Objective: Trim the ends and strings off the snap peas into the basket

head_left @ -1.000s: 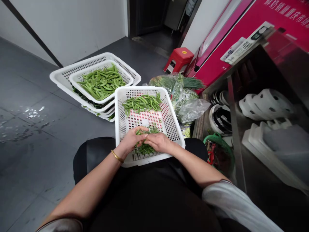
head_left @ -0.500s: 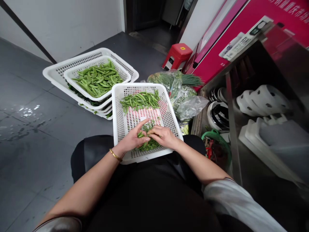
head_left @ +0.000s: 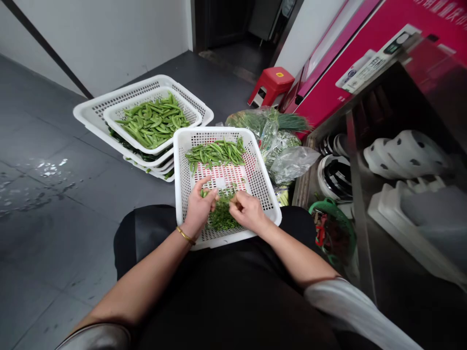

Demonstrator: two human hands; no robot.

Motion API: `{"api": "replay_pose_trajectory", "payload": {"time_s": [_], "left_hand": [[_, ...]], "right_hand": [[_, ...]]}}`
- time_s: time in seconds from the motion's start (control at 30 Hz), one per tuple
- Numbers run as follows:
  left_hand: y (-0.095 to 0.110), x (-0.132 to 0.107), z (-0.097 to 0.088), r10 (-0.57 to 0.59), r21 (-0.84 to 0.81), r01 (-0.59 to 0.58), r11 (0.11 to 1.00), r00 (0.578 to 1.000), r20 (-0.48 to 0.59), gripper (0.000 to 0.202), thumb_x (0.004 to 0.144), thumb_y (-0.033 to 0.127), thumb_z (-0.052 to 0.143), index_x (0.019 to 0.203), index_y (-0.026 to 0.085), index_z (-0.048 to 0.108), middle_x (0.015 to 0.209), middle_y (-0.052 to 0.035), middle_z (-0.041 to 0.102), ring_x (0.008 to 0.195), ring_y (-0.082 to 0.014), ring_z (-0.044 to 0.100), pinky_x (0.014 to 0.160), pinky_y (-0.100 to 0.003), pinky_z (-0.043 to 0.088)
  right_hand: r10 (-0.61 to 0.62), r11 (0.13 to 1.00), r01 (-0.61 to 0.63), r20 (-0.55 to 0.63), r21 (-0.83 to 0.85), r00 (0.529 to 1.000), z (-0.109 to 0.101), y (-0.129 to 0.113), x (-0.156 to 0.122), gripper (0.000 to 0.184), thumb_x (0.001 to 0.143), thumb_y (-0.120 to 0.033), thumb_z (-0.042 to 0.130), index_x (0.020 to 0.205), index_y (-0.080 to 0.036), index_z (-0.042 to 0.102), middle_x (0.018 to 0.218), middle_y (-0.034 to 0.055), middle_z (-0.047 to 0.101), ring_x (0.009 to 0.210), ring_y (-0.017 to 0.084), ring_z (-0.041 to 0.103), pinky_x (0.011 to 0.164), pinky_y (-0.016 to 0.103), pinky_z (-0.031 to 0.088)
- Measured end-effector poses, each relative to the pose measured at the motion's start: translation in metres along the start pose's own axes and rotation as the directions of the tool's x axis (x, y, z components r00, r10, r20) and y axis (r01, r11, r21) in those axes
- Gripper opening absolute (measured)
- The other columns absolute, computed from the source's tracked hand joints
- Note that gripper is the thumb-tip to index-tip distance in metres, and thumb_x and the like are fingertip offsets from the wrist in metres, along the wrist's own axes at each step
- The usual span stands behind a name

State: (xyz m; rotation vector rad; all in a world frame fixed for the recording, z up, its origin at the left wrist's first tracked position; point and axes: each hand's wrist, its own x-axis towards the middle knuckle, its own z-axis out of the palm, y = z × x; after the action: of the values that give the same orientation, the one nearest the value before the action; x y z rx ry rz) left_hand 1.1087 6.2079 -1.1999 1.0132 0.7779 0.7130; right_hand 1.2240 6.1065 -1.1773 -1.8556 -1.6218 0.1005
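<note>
A white perforated basket (head_left: pixel 181 194) rests across my lap. Green pea pods (head_left: pixel 218 153) lie in a loose row at its far end, and a heap of small green trimmings (head_left: pixel 223 214) lies at the near end. My left hand (head_left: pixel 200 204), with a gold bangle on the wrist, is curled round a few pea pods (head_left: pixel 204 193) above the left of the heap. On the heap's right side my right hand (head_left: pixel 248 210) is closed in a pinch; whatever its fingertips hold is too small to make out. A gap separates the two hands.
Stacked white baskets (head_left: pixel 87 114) stand on the floor at the left, the top one full of pea pods (head_left: pixel 155 121). Bagged greens (head_left: pixel 282 146) and a red stool (head_left: pixel 272 86) are beyond. At the right are a green basket (head_left: pixel 333 209) and a metal shelf (head_left: pixel 359 233) with containers.
My hands were together over the trimmings; now they have drawn apart, the left going left and the right slightly right. The whole view has shifted a little.
</note>
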Motion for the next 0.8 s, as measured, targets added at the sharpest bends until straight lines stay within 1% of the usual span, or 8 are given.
{"api": "replay_pose_trajectory", "payload": {"time_s": [0.1, 0.2, 0.37, 0.47, 0.57, 0.67, 0.73, 0.8], "left_hand": [[0.003, 0.005, -0.006, 0.042, 0.058, -0.040, 0.998, 0.999, -0.030, 0.044, 0.075, 0.029, 0.065, 0.115, 0.016, 0.052, 0.058, 0.0043, 0.053, 0.038, -0.0064, 0.039, 0.036, -0.018, 0.031], [0.012, 0.002, -0.012, 0.249, 0.321, -0.264, 0.910, 0.965, 0.088, 0.026, 0.077, 0.032, 0.063, 0.098, 0.015, 0.063, 0.060, 0.0023, 0.052, 0.047, -0.0079, 0.043, 0.045, -0.020, 0.036], [0.012, -0.010, -0.014, 0.351, 0.516, -0.704, 0.488, 0.700, 0.623, 0.019, 0.080, 0.027, 0.062, 0.096, 0.017, 0.066, 0.071, -0.0020, 0.056, 0.065, -0.0131, 0.052, 0.062, -0.024, 0.042], [0.007, -0.016, -0.011, 0.304, 0.532, -0.741, 0.410, 0.661, 0.686, 0.017, 0.086, 0.020, 0.050, 0.085, 0.015, 0.065, 0.074, -0.0052, 0.058, 0.068, -0.0147, 0.054, 0.063, -0.026, 0.043], [0.010, -0.020, -0.006, 0.360, 0.492, -0.691, 0.530, 0.708, 0.607, 0.013, 0.084, 0.020, 0.053, 0.080, 0.016, 0.065, 0.075, -0.0058, 0.062, 0.071, -0.0157, 0.056, 0.066, -0.027, 0.044], [0.019, -0.019, -0.005, 0.293, 0.348, -0.425, 0.836, 0.881, 0.372, 0.007, 0.079, 0.022, 0.061, 0.081, 0.018, 0.065, 0.065, -0.0019, 0.060, 0.059, -0.0129, 0.053, 0.056, -0.024, 0.042], [0.023, -0.013, -0.009, 0.118, 0.094, -0.145, 0.985, 0.962, 0.246, 0.009, 0.076, 0.025, 0.065, 0.082, 0.018, 0.063, 0.052, 0.0033, 0.050, 0.045, -0.0087, 0.044, 0.043, -0.020, 0.034], [0.025, -0.005, -0.015, -0.042, -0.180, 0.081, 0.980, 0.976, 0.212, 0.013, 0.071, 0.024, 0.069, 0.079, 0.017, 0.060, 0.049, 0.0059, 0.044, 0.039, -0.0055, 0.035, 0.036, -0.016, 0.026]], "right_hand": [[0.041, 0.995, -0.046, 0.052, 0.089, 0.998, -0.012, 0.002, -0.007, 0.013, 0.075, -0.014, 0.047, 0.063, -0.019, 0.045, 0.059, -0.0022, 0.048, 0.055, 0.009, 0.045, 0.055, 0.020, 0.036], [0.098, 0.986, -0.106, 0.070, 0.125, 0.993, -0.023, 0.005, -0.004, 0.012, 0.073, -0.013, 0.047, 0.062, -0.018, 0.046, 0.059, -0.0025, 0.049, 0.055, 0.009, 0.045, 0.056, 0.020, 0.036], [0.099, 0.977, -0.127, 0.166, 0.169, 0.981, -0.027, 0.005, 0.003, 0.010, 0.071, -0.013, 0.047, 0.062, -0.018, 0.047, 0.060, -0.0026, 0.047, 0.057, 0.009, 0.044, 0.057, 0.021, 0.035], [0.156, 0.929, -0.221, 0.228, 0.296, 0.961, -0.019, 0.004, -0.001, 0.008, 0.071, -0.016, 0.049, 0.062, -0.018, 0.049, 0.060, -0.0019, 0.049, 0.057, 0.009, 0.046, 0.057, 0.021, 0.038], [0.327, 0.605, -0.451, 0.312, 0.656, 0.892, -0.002, 0.000, -0.007, 0.010, 0.074, -0.027, 0.052, 0.071, -0.018, 0.050, 0.058, -0.0022, 0.054, 0.051, 0.010, 0.051, 0.052, 0.022, 0.043], [0.404, 0.195, -0.490, 0.386, 0.850, 0.830, 0.012, 0.001, -0.013, 0.020, 0.074, -0.037, 0.058, 0.077, -0.020, 0.050, 0.057, -0.0027, 0.057, 0.050, 0.012, 0.056, 0.051, 0.024, 0.048], [0.424, 0.131, -0.507, 0.414, 0.852, 0.805, 0.010, 0.010, -0.016, 0.025, 0.072, -0.041, 0.062, 0.076, -0.019, 0.051, 0.058, -0.0021, 0.058, 0.053, 0.013, 0.059, 0.049, 0.024, 0.048], [0.425, 0.216, -0.574, 0.453, 0.790, 0.783, -0.004, 0.024, -0.017, 0.028, 0.073, -0.044, 0.062, 0.073, -0.018, 0.052, 0.057, -0.0016, 0.058, 0.051, 0.013, 0.058, 0.048, 0.024, 0.047]]}}
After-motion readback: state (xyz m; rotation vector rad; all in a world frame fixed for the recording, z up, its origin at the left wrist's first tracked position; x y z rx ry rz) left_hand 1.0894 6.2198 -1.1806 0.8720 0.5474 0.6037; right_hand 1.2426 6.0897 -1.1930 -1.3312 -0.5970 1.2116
